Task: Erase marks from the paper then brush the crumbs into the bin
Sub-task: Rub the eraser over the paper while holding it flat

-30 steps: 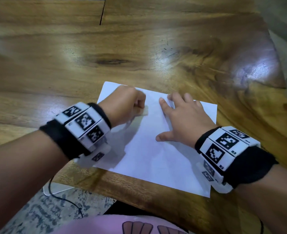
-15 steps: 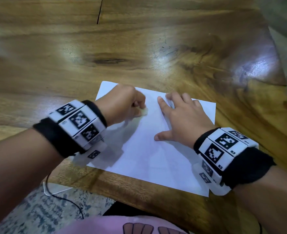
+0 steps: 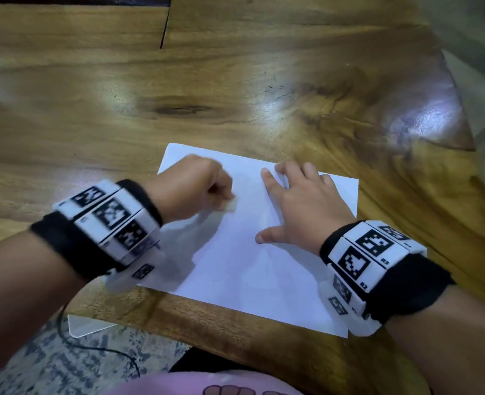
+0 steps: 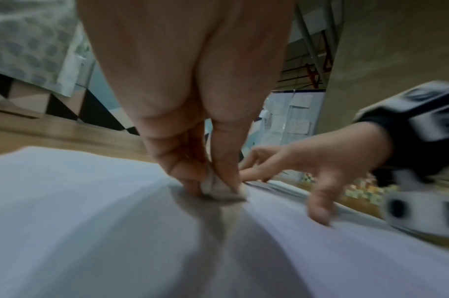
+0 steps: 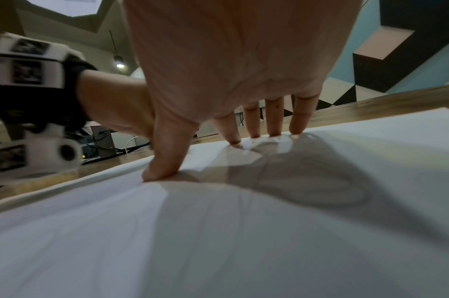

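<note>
White paper (image 3: 235,266) lies on the table (image 3: 235,81); my left hand (image 3: 190,189) pinches the eraser (image 3: 230,206), now nearer me. Right hand (image 3: 298,206) presses flat. Marks look faint.

Overhead glare patches on table (image 3: 264,81); left hand (image 3: 195,189) motion-blurred; wrist views dim, edges warped.

Head view: looking down and forward from above onto the bench (image 3: 235,67), both hands and the paper (image 3: 250,266) in full sight. Left wrist view: low, very near the paper (image 4: 90,231), facing along the left hand (image 4: 192,90). Right wrist view: equally low, facing along the right hand (image 5: 231,60). Paper shared by all three.
</note>
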Tool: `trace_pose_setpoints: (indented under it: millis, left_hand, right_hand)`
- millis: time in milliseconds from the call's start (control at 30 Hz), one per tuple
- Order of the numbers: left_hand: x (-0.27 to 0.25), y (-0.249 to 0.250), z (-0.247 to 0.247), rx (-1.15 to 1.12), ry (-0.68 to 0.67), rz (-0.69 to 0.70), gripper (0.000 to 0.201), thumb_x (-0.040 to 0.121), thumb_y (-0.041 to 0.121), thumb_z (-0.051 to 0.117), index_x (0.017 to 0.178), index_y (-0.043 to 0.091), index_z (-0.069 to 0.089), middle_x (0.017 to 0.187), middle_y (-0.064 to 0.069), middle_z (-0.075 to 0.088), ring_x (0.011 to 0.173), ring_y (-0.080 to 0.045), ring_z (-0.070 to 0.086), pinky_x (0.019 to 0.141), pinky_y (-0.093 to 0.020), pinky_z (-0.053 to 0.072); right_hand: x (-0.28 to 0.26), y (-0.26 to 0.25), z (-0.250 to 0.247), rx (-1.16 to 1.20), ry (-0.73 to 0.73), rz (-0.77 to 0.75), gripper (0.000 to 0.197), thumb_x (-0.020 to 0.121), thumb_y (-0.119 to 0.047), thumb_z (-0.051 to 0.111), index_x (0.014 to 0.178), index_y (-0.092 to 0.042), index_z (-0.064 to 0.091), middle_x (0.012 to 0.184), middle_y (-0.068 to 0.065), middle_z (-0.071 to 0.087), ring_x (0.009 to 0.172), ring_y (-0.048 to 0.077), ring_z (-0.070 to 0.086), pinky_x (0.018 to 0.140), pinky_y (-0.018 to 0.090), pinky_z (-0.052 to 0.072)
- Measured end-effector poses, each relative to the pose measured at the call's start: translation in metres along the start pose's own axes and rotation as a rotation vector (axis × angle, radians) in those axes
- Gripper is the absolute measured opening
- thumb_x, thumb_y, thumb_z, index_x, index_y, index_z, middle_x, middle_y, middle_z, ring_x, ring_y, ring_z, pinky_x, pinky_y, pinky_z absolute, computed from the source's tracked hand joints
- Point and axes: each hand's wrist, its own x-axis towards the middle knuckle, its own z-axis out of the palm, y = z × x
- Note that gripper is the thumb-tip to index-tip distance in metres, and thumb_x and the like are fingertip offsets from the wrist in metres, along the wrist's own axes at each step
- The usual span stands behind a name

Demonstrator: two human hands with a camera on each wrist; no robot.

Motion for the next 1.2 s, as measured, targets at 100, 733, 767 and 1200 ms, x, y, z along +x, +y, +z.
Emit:
trace_pose_setpoints:
  millis: [100, 733, 767, 1200]
  left_hand:
    - [-0.008, -0.007, -0.002, -0.038, -0.100, 0.001, 0.011, 0.068, 0.019, 0.076, 0.075, 0.012, 0.072, 0.062, 0.010, 0.053, 0.061, -0.003, 0.049, 0.061, -0.016, 0.037]
    - [0.039, 0.016, -0.010, 0.015, 0.165, -0.034, 0.011, 0.077, 0.007, 0.065, 0.088, 0.006, 0.068, 0.077, -0.006, 0.060, 0.072, -0.019, 0.048, 0.053, -0.021, 0.025]
    - [0.035, 0.016, -0.009, 0.012, 0.158, -0.034, 0.010, 0.078, 0.007, 0.064, 0.087, 0.006, 0.068, 0.077, -0.005, 0.058, 0.073, -0.019, 0.047, 0.052, -0.019, 0.027]
    - [0.037, 0.023, -0.005, 0.006, 0.060, -0.022, 0.006, 0.077, 0.008, 0.065, 0.083, 0.009, 0.067, 0.070, 0.000, 0.055, 0.068, -0.016, 0.048, 0.057, -0.022, 0.034]
  right_hand:
    - [0.000, 0.000, 0.000, 0.016, 0.004, 0.003, 0.107, 0.069, -0.072, 0.058, 0.150, -0.023, 0.007, 0.147, -0.001, 0.017, 0.129, 0.023, 0.020, 0.105, 0.036, 0.024]
    - [-0.001, 0.001, 0.002, 0.074, 0.004, 0.017, 0.107, 0.068, -0.070, 0.061, 0.150, -0.027, 0.007, 0.147, -0.004, 0.015, 0.129, 0.020, 0.018, 0.105, 0.033, 0.023]
    - [-0.001, 0.001, 0.002, 0.080, 0.002, 0.018, 0.108, 0.067, -0.070, 0.062, 0.150, -0.027, 0.007, 0.148, -0.005, 0.015, 0.129, 0.019, 0.017, 0.105, 0.033, 0.023]
    - [-0.001, 0.001, 0.001, 0.097, 0.009, 0.010, 0.108, 0.067, -0.069, 0.063, 0.150, -0.026, 0.009, 0.147, -0.005, 0.018, 0.128, 0.019, 0.020, 0.103, 0.033, 0.027]
